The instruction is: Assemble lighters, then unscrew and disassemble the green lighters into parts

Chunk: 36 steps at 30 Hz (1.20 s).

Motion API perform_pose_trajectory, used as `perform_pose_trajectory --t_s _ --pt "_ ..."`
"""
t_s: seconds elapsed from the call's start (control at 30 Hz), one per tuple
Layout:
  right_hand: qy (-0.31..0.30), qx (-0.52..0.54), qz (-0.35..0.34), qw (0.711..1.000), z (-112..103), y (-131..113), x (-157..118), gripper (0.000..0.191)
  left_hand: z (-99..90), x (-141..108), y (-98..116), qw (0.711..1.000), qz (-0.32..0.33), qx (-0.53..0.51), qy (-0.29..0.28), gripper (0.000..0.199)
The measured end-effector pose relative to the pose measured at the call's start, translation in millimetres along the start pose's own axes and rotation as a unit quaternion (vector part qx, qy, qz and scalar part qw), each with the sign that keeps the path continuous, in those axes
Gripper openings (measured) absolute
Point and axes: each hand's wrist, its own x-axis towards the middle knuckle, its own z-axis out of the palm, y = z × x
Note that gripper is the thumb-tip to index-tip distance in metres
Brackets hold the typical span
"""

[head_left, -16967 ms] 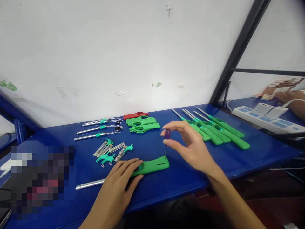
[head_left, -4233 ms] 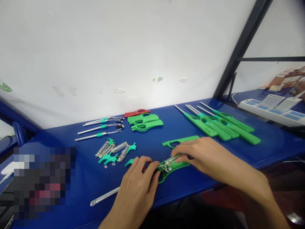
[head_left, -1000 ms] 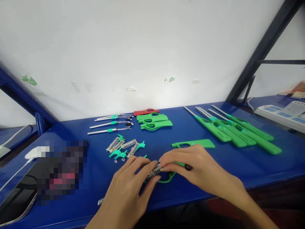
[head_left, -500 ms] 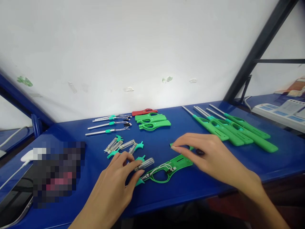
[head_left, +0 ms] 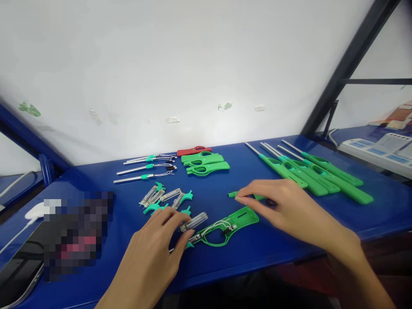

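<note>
My left hand (head_left: 157,246) pinches one end of a clear lighter fuel tank (head_left: 195,222) between thumb and index finger. Just below the tank lies an opened green lighter shell (head_left: 247,216); white wires and a metal rod run along it, the rod's far end partly behind my left fingers. My right hand (head_left: 273,201) is closed, thumb and index fingertips together at the narrow end of another green lighter piece (head_left: 231,195). Most of this piece is hidden behind my fingers. A small dark round thing (head_left: 271,202) shows in the gap of that hand.
Several clear tanks with teal triggers (head_left: 170,195) lie left of centre. Behind them are metal rods with wires (head_left: 133,178), green shells (head_left: 209,168) and a red shell (head_left: 193,151). Several long-nosed green lighters (head_left: 344,186) lie at right. A phone (head_left: 22,274) is at left.
My right fingertips have shifted slightly right, so more of the green piece's narrow end shows. The tank in my left hand has shifted slightly; a teal piece beside it shows less.
</note>
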Motion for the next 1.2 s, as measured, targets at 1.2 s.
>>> perform_pose_trajectory --t_s 1.2 --pt "-0.227 0.032 0.054 0.972 8 -1 1 0.017 -7.6 -24 16 0.99 0.09 0.095 -0.06 0.048"
